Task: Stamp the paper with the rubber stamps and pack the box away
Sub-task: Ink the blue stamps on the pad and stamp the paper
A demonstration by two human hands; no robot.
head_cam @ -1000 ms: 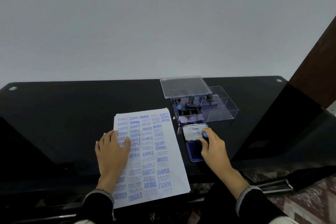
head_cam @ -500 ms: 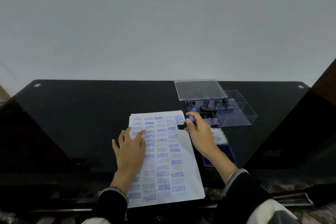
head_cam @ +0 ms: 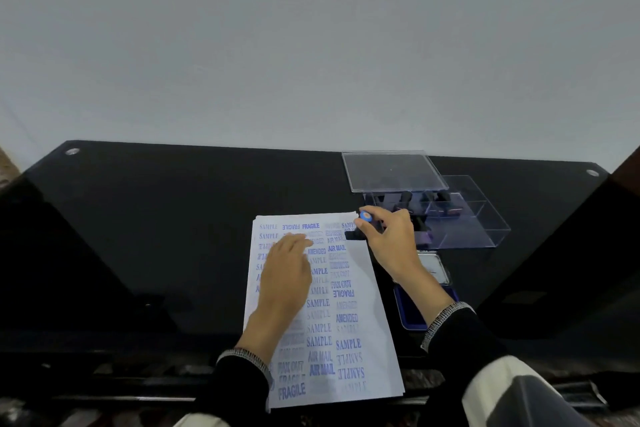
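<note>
A white paper point(head_cam: 360, 308) covered in blue stamped words lies on the black glass table point(head_cam: 173, 225). My left hand point(head_cam: 287, 277) rests flat on its left half. My right hand point(head_cam: 389, 243) grips a black rubber stamp point(head_cam: 363, 224) with a blue-capped handle, set on the paper's top right corner. A clear plastic box point(head_cam: 464, 222) with more stamps inside stands just right of that hand. Its clear lid point(head_cam: 393, 170) leans across the box's back edge. An open blue ink pad point(head_cam: 426, 291) lies under my right forearm.
The table's front edge runs near the bottom of the paper, which overhangs it slightly. A grey wall rises behind the table. Dark panels flank the table at both sides.
My right hand carried the stamp from the ink pad up to the paper's top right corner. My left hand stayed on the paper. The camera shifted left.
</note>
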